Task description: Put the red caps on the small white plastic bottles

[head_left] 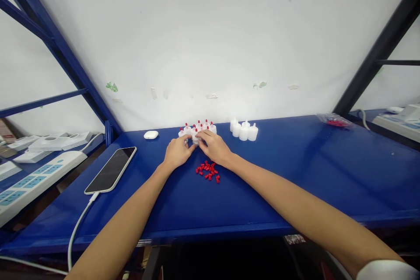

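Observation:
Several white bottles with red tips [212, 128] stand grouped near the wall. At the front of this group, my left hand [179, 151] and my right hand [214, 145] close in from both sides on one red-tipped white bottle [194, 137], fingers curled round it. Nearer to me lies a loose heap of small red caps [209, 169], just below my right hand. To the right stand several white bottles without red caps [243, 132], apart from both hands.
The blue table [295, 162] carries a phone [111, 169] on a white cable at left, a white case [151, 134], and a plastic bag with red pieces [337, 122] at back right. A power strip [39, 181] lies beyond the left edge.

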`<state>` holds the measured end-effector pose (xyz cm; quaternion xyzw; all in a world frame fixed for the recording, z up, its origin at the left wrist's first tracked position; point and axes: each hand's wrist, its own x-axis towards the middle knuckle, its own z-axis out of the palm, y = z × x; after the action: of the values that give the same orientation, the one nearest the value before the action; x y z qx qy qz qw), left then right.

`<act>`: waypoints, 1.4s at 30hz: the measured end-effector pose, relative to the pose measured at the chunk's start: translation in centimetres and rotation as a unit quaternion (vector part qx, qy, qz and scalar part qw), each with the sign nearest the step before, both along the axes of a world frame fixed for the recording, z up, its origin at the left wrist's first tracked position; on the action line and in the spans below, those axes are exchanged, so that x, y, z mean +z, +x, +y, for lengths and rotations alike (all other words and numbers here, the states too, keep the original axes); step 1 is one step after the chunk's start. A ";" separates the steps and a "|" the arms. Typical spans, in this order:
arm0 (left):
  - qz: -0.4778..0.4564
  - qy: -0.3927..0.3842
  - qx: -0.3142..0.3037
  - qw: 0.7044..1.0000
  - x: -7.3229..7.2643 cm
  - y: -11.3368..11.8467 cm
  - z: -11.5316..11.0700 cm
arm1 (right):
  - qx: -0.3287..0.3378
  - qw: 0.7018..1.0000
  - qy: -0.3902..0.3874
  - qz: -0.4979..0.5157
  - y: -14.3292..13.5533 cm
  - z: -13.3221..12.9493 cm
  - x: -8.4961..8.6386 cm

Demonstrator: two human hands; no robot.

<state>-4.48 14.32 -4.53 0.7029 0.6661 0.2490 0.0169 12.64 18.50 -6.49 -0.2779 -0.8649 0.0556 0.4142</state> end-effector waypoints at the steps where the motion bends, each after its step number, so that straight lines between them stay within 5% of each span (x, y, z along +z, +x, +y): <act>1: -0.002 -0.002 -0.002 1.000 0.0 0.0 0.0 | 0.002 1.000 0.002 0.000 0.1 0.0 0.0; 11: -0.006 -0.005 0.016 1.000 0.4 0.1 -0.2 | -0.021 0.995 -0.014 -0.096 0.2 0.0 0.1; 15: -0.029 0.020 0.047 0.998 0.5 -0.5 -0.5 | -0.036 0.995 -0.003 -0.089 0.9 -0.4 1.4; 21: -0.030 0.058 0.040 0.997 -0.2 -1.0 -1.2 | -0.148 0.981 0.005 -0.123 4.2 -0.3 4.6; 27: 0.028 0.068 -0.018 0.997 -0.4 -0.6 -1.6 | -0.232 0.956 -0.009 -0.177 8.4 0.2 4.4; 32: -0.063 0.129 -0.046 0.989 -0.3 -0.5 -1.6 | -0.274 0.945 -0.065 -0.168 10.2 0.2 4.8; 35: -0.232 0.153 -0.062 0.959 -0.2 -0.4 -1.5 | -0.279 0.939 -0.064 -0.188 10.3 0.3 4.9; 39: -0.457 0.148 -0.113 0.870 0.4 -0.1 -1.3 | -0.301 0.933 -0.043 -0.192 10.1 0.5 4.3; 42: -0.560 0.148 -0.092 0.810 0.8 0.1 -1.0 | -0.299 0.938 -0.025 -0.175 9.8 0.2 3.9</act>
<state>-4.35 13.29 -3.72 0.4935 0.4289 0.6922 0.3056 22.41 18.70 -2.61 -0.5392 -0.7991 -0.0993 0.2466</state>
